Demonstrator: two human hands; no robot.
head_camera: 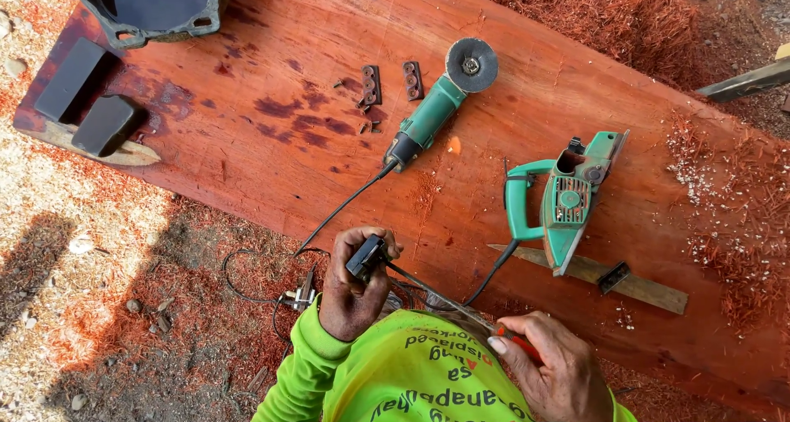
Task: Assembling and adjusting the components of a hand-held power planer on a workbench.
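A: Head view: our left hand (352, 284) is clamped on a small black plug (366, 257); our right hand (550, 371) grips a red-handled screwdriver (461, 311), tip at the plug.

B: Around us?

A: Green angle grinder (436, 109) and green planer (564, 200) lie apart on the red plank worktop (271, 51), cords trailing toward us. Metal plates (391, 83) sit near the grinder. Sawdust covers the ground.

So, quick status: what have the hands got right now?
Left hand grips small black part. Right hand drives screwdriver into it. Green angle grinder and electric planer lie apart on red plank.
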